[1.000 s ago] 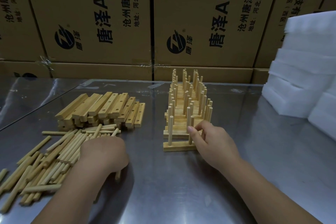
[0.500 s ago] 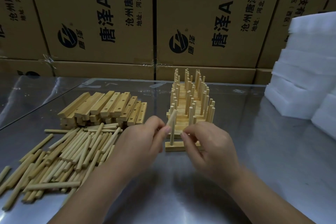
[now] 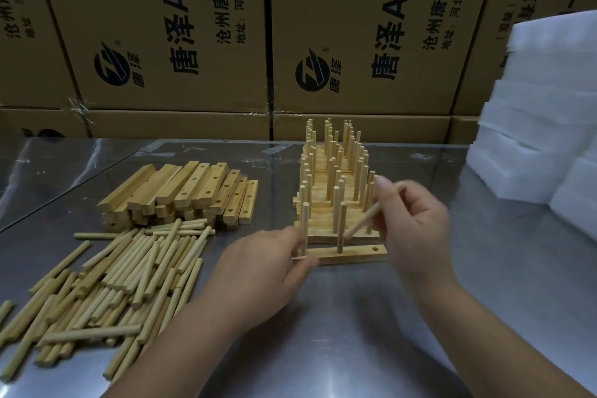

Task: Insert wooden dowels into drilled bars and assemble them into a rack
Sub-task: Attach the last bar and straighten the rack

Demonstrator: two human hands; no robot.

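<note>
- Filling the front bar point(image 3: 355, 255) is the step I read here. It lies on the steel table point(image 3: 355, 349) just in front of the finished rows point(image 3: 336, 171), with one peg upright in its middle hole and another at its left end (half hidden by fingers).
- The left hand point(image 3: 265, 268) has its fingers curled round that left end, pinching the front bar to steady it.
- The right hand point(image 3: 416, 223) pinches a loose dowel point(image 3: 368, 216) between thumb and fingertips. The dowel is tilted, with its lower tip near the middle peg.
- The right-end hole point(image 3: 374, 249) shows empty.
- Next, as I judge it, I'd stand the loose dowel upright, set its tip over that hole and press straight down while the left hand braces the bar against sliding.
- Spare dowels point(image 3: 129, 268) and drilled bars point(image 3: 181, 191) lie to the left, near enough for the following round.
</note>
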